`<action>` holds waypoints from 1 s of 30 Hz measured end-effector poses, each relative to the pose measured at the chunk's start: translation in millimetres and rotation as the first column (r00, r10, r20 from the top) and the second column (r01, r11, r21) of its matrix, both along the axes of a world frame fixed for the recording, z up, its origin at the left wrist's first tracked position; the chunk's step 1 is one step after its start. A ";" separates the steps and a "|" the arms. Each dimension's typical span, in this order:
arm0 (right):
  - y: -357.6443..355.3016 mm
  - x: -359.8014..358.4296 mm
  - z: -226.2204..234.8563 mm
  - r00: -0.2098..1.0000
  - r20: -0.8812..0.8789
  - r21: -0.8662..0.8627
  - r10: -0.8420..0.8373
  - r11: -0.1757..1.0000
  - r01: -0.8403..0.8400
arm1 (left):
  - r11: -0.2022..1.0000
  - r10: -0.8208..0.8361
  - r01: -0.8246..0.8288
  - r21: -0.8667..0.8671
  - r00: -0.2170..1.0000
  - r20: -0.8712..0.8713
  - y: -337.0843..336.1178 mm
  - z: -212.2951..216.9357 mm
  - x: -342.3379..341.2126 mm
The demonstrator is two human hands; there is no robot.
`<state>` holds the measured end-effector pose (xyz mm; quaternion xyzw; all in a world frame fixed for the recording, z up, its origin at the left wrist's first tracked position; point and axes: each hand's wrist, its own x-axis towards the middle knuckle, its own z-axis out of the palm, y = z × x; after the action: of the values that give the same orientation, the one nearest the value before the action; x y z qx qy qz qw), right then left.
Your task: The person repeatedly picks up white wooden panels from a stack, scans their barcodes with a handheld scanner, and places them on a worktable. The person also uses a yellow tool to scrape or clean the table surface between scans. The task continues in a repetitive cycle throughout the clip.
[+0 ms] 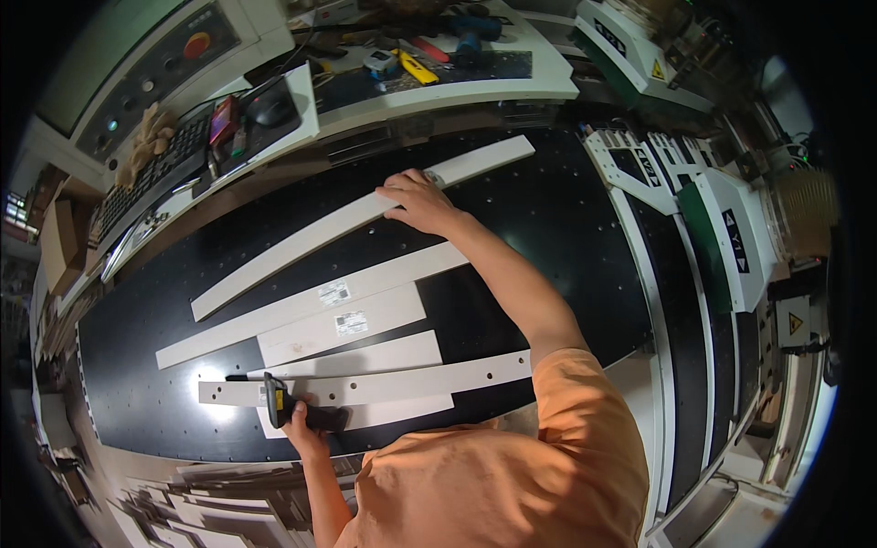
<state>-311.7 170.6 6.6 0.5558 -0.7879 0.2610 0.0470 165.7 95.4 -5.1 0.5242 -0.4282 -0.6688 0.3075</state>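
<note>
My right hand lies flat on a long white panel strip that runs diagonally across the black machine bed. My left hand grips a black handheld scanner with a yellow mark, held over the nearest white strips. Between the two hands lie more white strips; two of them carry small printed labels.
A white control desk at the back holds a keyboard, a mouse, work gloves and hand tools. White and green machine housing stands to the right. Stacked white panels sit at the lower left.
</note>
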 end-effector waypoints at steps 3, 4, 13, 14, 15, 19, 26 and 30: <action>16.6 -14.4 -4.1 0.869 -0.179 -0.090 -0.462 0.887 0.453 | 0.999 -0.045 0.045 -0.001 0.999 0.014 -1.7 0.6 1.9; 17.9 -15.8 -6.8 0.813 -0.083 -0.116 -0.577 0.816 0.567 | 0.999 -0.039 0.039 -0.014 0.998 0.047 -2.2 1.4 1.5; -14.7 -69.7 -33.3 0.722 0.340 -0.236 -0.602 0.689 0.686 | 0.994 0.086 -0.083 -0.073 0.996 0.033 5.9 9.3 -9.0; -14.9 -74.8 -35.9 0.666 0.271 -0.256 -0.695 0.615 0.746 | 0.992 0.089 -0.088 -0.092 0.996 0.007 4.8 9.8 -10.6; -12.2 -79.3 -38.0 0.689 0.246 -0.272 -0.682 0.633 0.724 | 0.989 0.116 -0.113 -0.091 0.993 0.030 4.5 10.1 -11.0; 11.0 -89.3 -41.3 0.764 0.301 -0.254 -0.570 0.724 0.641 | 0.998 -0.026 0.032 -0.059 0.996 0.090 0.7 14.7 -8.7; 32.2 -92.9 -41.1 0.792 0.236 -0.206 -0.563 0.767 0.607 | 0.995 -0.062 0.066 -0.074 0.997 0.052 1.6 17.0 -8.5; 34.7 -96.4 -41.7 0.804 0.194 -0.208 -0.562 0.777 0.594 | 0.996 -0.051 0.055 -0.070 0.997 0.053 0.9 14.8 -4.5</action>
<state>-408.1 205.3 -35.1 0.2590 -0.8807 0.3675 0.1493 161.1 96.3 9.7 0.5183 -0.4734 -0.6472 0.2972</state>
